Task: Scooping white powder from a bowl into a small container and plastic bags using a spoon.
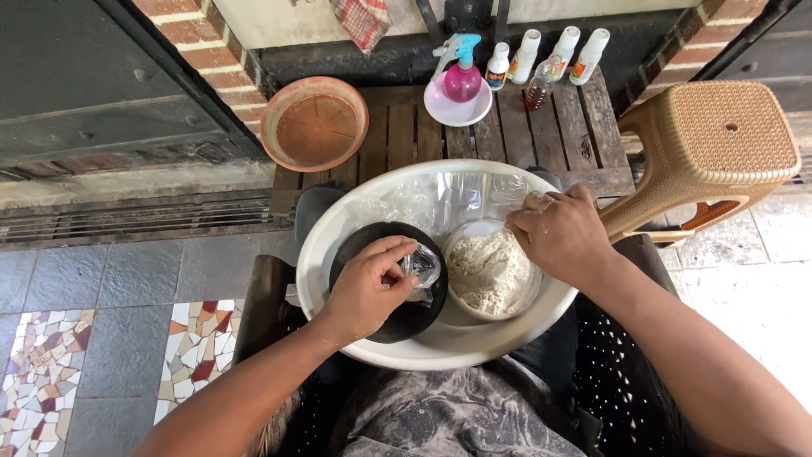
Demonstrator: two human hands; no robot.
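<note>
Two hands work in a big white basin [338, 224]: left hand [365, 288] pinches a clear bag [423, 264] over a black bowl [397, 326]; right hand [562, 235] grips the powder bag [491, 271].

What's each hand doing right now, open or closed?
Left hand: closed on a small clear bag, over the black pot.
Right hand: closed on clear plastic beside the powder bowl.
</note>
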